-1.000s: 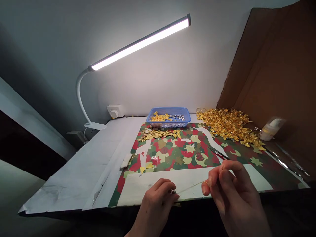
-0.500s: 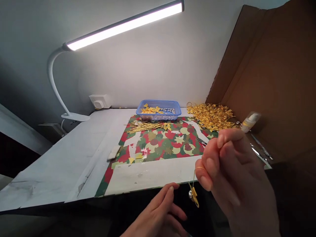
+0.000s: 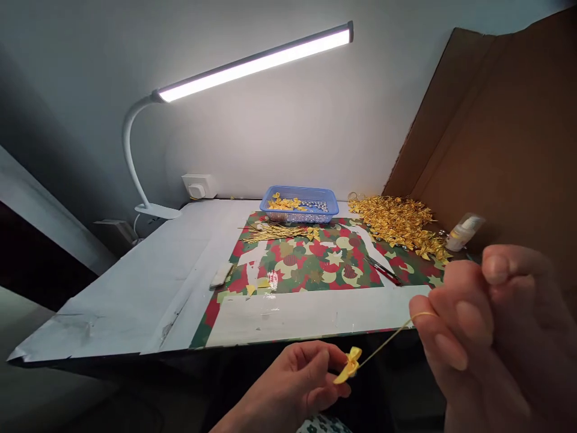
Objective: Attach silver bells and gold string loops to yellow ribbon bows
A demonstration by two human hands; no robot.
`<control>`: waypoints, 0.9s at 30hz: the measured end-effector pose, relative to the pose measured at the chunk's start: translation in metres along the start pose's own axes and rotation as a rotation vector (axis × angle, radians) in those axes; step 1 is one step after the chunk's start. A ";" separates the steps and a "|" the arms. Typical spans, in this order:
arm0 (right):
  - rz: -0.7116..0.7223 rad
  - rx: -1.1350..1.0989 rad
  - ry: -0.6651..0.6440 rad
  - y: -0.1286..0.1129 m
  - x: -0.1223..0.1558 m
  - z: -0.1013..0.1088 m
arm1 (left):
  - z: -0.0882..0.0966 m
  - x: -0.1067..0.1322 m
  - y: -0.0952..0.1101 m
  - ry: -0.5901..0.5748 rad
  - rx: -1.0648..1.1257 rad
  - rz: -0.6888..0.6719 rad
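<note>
My right hand (image 3: 487, 325) is raised close to the camera at the lower right, its fingers curled and pinching a thin gold cord (image 3: 387, 340). The cord runs down and left to a small yellow bow (image 3: 349, 365). My left hand (image 3: 297, 385) is below the table's front edge, its fingers pinched on that bow. Both hands are in front of the table, not over it.
A red and green patterned sheet (image 3: 315, 264) covers the white table (image 3: 148, 288). A blue basket (image 3: 300, 204) with bows and silver beads stands at the back, with gold wires (image 3: 270, 233) in front of it. A heap of gold bows (image 3: 396, 222) and a small bottle (image 3: 460, 233) lie by the cardboard wall (image 3: 496, 138). A clamp lamp (image 3: 148, 138) stands at the left.
My right hand has moved right and nearer the camera, drawing the cord taut. My left hand, open half a second ago, has closed on the hanging bow.
</note>
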State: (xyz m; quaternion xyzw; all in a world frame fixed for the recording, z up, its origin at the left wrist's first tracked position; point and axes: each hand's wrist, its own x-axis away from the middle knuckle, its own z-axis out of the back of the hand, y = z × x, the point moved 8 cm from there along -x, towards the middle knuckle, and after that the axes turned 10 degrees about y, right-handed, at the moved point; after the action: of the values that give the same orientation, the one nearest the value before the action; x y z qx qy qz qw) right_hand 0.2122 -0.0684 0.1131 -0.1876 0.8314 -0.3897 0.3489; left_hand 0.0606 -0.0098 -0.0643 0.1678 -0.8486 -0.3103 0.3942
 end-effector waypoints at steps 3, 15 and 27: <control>0.019 0.036 -0.028 -0.001 -0.002 -0.005 | -0.002 -0.001 -0.002 -0.065 -0.111 -0.046; -0.140 -0.186 0.025 0.002 -0.004 -0.021 | -0.028 0.000 0.017 -0.196 -0.180 -0.291; -0.078 -0.177 -0.005 -0.005 -0.004 -0.026 | -0.017 0.012 0.029 -0.104 -0.259 -0.383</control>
State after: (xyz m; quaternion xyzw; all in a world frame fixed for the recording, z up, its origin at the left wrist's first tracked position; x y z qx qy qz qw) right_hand 0.1967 -0.0556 0.1303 -0.2511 0.8536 -0.3276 0.3177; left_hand 0.0652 -0.0013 -0.0298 0.2577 -0.7736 -0.4938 0.3021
